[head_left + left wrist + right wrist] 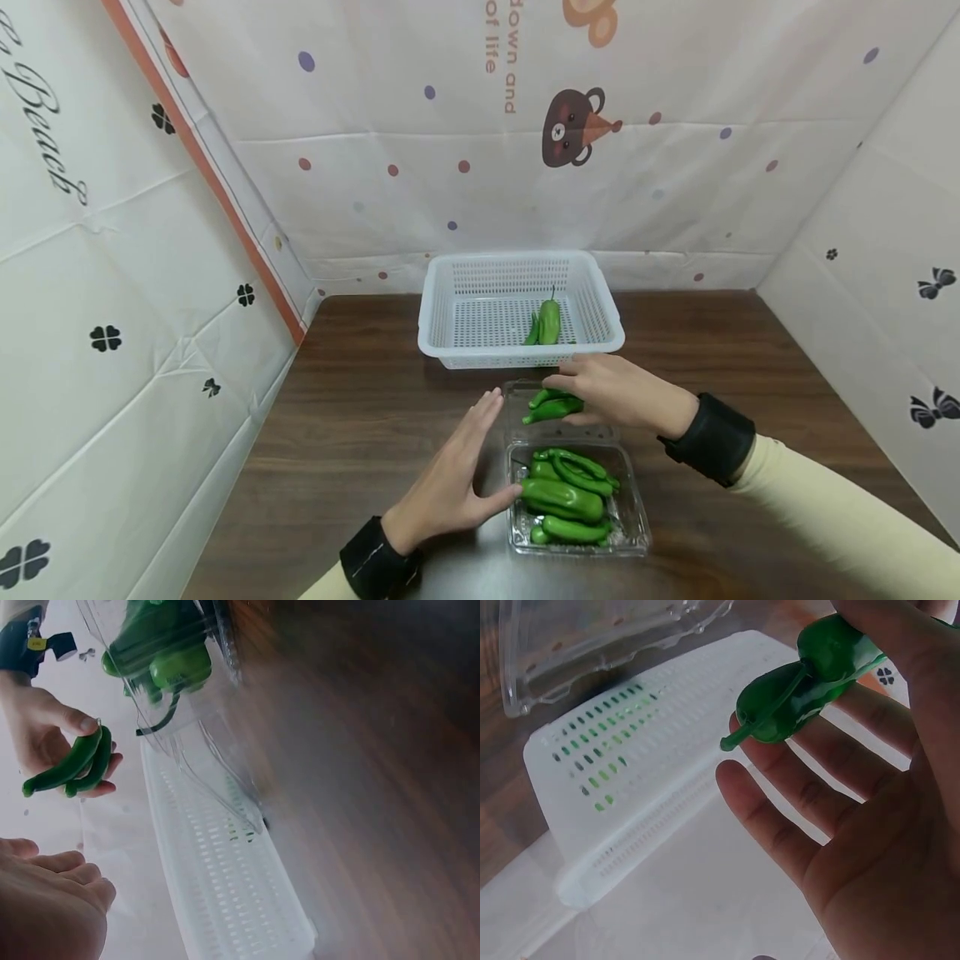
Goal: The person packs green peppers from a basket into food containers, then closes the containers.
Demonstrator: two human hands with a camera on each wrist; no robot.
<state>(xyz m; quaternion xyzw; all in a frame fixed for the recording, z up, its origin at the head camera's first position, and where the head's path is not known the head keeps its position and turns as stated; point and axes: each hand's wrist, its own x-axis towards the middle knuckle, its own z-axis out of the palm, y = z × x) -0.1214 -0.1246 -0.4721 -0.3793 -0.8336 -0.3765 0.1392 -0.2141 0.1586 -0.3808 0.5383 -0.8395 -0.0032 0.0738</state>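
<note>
My right hand (611,392) holds two green peppers (553,406) between thumb and fingers, above the clear lid of a plastic clamshell box (637,533). The same peppers (71,763) show in the left wrist view and as peppers (810,679) in the right wrist view. The box holds several more green peppers (566,496). My left hand (457,479) is open, fingers straight, its thumb touching the box's left side. Behind stands a white perforated basket (450,300) with two green peppers (546,322) inside.
All of this sits on a dark wooden table (360,417). Patterned white sheets (135,275) wall it in on the left, back and right. The basket's rim (615,817) is close under my right hand.
</note>
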